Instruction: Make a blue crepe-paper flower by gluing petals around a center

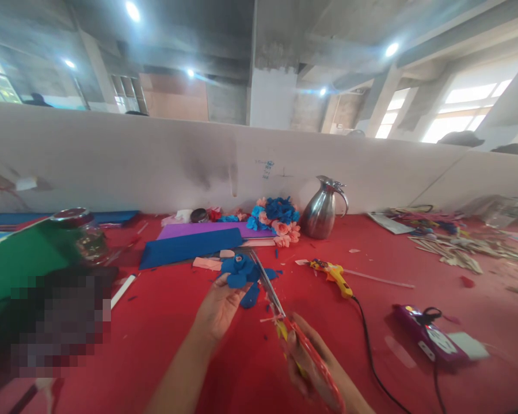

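My left hand [221,307] is closed on a blue paper flower [240,270], which it holds up over the red table. In my right hand [308,356] is a pair of scissors [271,286] with red handles, its fingers wrapped round them. The long blades point up and away, close along the flower's right side; whether they touch it I cannot tell. A loose blue petal [251,295] shows just below the flower. Behind it lie a folded sheet of blue paper [190,247] and pale pink strips [207,263].
A yellow glue gun [334,277] with a black cord lies right of the scissors, near a purple power strip [431,336]. Finished paper flowers [278,215] and a steel jug [322,210] stand by the white partition [176,161]. A glass jar [88,238] is at left.
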`<act>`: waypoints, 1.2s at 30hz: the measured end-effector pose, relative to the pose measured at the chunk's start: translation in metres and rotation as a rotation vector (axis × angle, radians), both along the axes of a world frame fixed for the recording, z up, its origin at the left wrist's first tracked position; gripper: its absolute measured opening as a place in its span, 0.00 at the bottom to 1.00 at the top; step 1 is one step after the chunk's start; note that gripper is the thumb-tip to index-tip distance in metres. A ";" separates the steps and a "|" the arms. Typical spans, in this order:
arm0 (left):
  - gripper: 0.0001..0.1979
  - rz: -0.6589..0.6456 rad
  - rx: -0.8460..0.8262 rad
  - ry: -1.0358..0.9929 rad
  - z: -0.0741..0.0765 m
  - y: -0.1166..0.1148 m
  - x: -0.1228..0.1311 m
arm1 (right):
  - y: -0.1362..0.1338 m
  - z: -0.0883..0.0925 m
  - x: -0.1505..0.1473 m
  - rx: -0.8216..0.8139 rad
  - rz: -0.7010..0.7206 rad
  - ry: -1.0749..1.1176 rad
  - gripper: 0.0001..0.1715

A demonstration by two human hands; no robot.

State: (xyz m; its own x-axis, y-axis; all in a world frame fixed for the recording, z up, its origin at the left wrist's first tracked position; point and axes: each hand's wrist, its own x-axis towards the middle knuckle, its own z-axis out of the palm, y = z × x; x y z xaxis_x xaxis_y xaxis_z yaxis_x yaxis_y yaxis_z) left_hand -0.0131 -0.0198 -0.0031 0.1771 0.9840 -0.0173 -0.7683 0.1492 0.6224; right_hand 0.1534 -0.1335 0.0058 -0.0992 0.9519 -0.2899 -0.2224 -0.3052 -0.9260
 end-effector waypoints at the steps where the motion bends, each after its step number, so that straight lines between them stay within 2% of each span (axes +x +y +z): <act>1: 0.09 -0.001 -0.007 0.003 0.000 0.000 0.000 | -0.001 -0.001 0.000 -0.003 -0.020 -0.003 0.52; 5: 0.10 0.006 -0.018 -0.008 -0.001 0.000 -0.001 | -0.004 -0.009 0.006 -0.030 -0.120 -0.061 0.53; 7: 0.10 0.022 -0.018 -0.013 -0.001 0.000 0.000 | 0.002 -0.013 0.015 -0.013 -0.103 -0.124 0.49; 9: 0.09 0.043 -0.019 -0.008 0.001 -0.001 0.000 | 0.015 -0.015 0.029 0.049 -0.036 -0.246 0.39; 11: 0.08 0.056 -0.021 0.008 0.003 -0.001 0.001 | 0.034 -0.017 0.045 0.192 -0.081 -0.491 0.28; 13: 0.08 0.062 -0.022 0.029 0.007 -0.002 0.002 | 0.053 -0.020 0.059 0.296 -0.142 -0.839 0.21; 16: 0.11 0.067 0.004 0.051 0.011 -0.003 0.004 | 0.072 -0.022 0.071 0.275 -0.093 -1.305 0.24; 18: 0.12 0.063 0.043 0.061 0.013 -0.004 0.005 | 0.076 -0.019 0.071 0.281 -0.025 -1.487 0.25; 21: 0.09 0.046 0.082 0.072 0.015 -0.006 0.008 | 0.076 -0.008 0.056 0.374 -0.069 -1.587 0.19; 23: 0.09 0.044 0.086 0.071 0.014 -0.006 0.009 | 0.078 0.003 0.039 0.491 -0.108 -1.419 0.19; 25: 0.10 0.054 0.079 0.074 0.010 -0.004 0.010 | 0.084 0.013 0.017 0.576 -0.030 -0.984 0.20; 28: 0.09 0.063 0.062 0.083 0.001 0.000 0.008 | 0.096 0.022 -0.012 0.458 0.132 -0.262 0.17; 30: 0.09 0.077 0.038 0.089 -0.004 0.002 0.007 | 0.101 0.023 -0.023 0.365 0.153 0.073 0.13; 33: 0.11 0.080 0.007 0.135 -0.006 0.003 0.009 | 0.102 0.019 -0.028 0.298 0.104 0.329 0.09; 36: 0.15 0.066 0.013 0.174 -0.004 0.001 0.015 | 0.099 0.014 -0.024 0.277 0.086 0.405 0.08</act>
State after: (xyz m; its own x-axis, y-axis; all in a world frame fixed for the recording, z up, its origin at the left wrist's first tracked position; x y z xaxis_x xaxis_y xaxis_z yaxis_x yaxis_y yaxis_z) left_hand 0.0018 -0.0185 -0.0074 0.1078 0.9937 -0.0293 -0.6568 0.0933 0.7482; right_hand 0.1290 -0.0341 0.0197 -0.2330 0.9711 0.0510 -0.5659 -0.0928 -0.8192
